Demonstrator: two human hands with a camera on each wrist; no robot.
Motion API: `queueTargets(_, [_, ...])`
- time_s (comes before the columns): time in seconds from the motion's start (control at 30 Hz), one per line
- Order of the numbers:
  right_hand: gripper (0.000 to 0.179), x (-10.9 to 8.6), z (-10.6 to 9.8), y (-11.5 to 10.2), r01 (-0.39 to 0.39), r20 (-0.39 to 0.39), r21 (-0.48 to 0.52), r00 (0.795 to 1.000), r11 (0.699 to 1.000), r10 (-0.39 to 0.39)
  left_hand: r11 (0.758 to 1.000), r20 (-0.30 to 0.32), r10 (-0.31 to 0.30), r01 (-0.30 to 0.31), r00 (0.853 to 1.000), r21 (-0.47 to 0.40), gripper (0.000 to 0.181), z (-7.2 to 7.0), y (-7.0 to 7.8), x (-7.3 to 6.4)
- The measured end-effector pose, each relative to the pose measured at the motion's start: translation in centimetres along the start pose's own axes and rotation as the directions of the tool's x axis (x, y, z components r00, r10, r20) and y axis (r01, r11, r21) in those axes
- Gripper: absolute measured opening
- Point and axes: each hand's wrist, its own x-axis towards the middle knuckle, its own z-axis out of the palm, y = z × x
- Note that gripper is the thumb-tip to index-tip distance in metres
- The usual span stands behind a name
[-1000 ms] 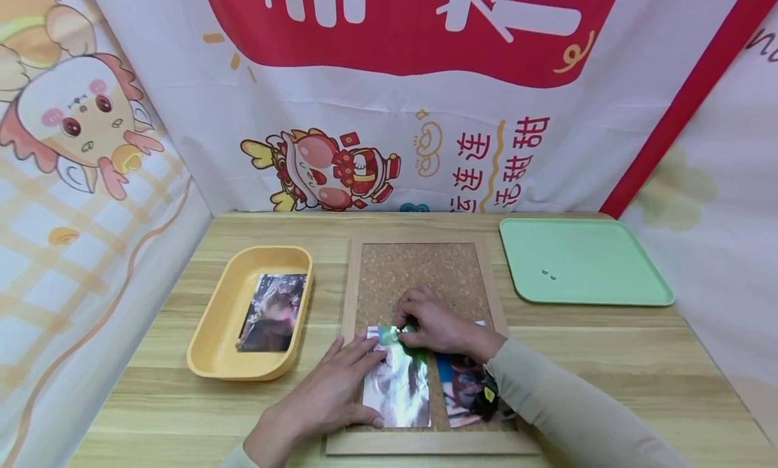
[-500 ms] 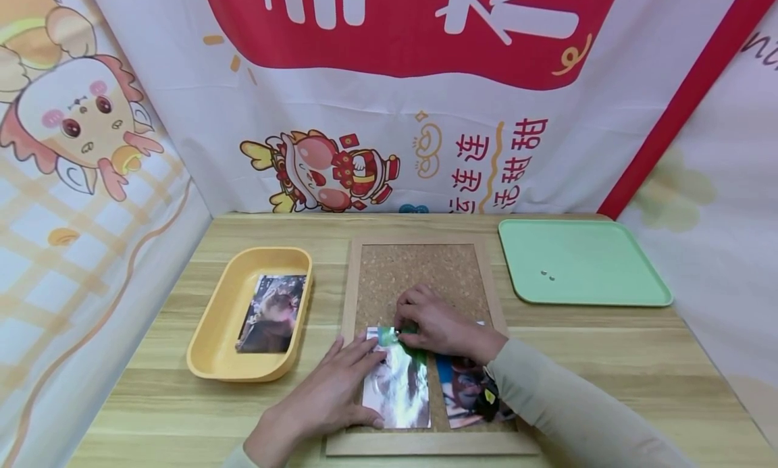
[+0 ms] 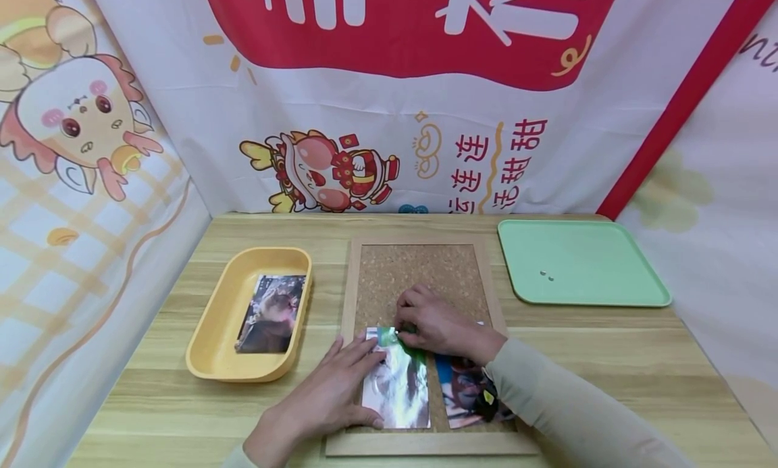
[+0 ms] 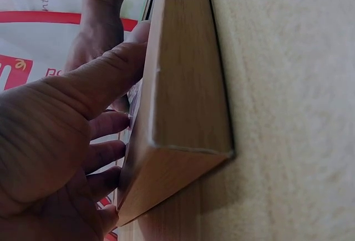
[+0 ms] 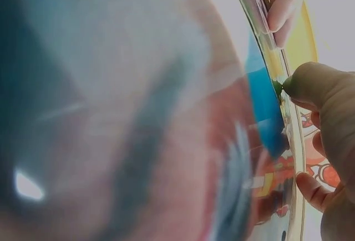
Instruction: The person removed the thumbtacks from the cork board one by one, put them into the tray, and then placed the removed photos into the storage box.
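Note:
My left hand (image 3: 337, 390) lies with spread fingers on the left edge of a glossy photo (image 3: 398, 394), its thumb low by the wooden frame (image 3: 431, 444). That photo lies on a cork board (image 3: 425, 272). At its top edge my right hand (image 3: 437, 323) has curled fingers, with thumb and forefinger at a small shiny pushpin (image 3: 398, 331). In the right wrist view the thumb (image 5: 310, 83) meets the pin; the fingertips are partly hidden. Beside it on the board is a second photo (image 3: 464, 387), partly covered by my right wrist.
A yellow bin (image 3: 203, 346) on the left holds a photo (image 3: 276, 313). On the right stands a green tray (image 3: 595, 258) with two small shiny pins (image 3: 547, 275). Fabric-draped walls (image 3: 419, 93) bound the table behind and at both sides.
Both hands hold almost the same place throughout. The right thumb and fingers shift very slightly at the pushpin; the photos stay put.

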Motion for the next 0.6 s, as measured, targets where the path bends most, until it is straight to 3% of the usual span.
queueTargets(0.27, [0.012,0.01,0.04,0.09,0.028,-0.001,-0.022,1.000,0.999,-0.028,1.000,0.025,-0.022,0.022,0.999,0.003,0.104,-0.11,0.13,0.03])
queueTargets(0.6, [0.012,0.00,0.06,0.04,0.038,-0.015,-0.075,0.999,0.996,-0.039,1.000,0.007,-0.001,0.001,1.000,0.002,0.102,-0.05,0.06,0.08])
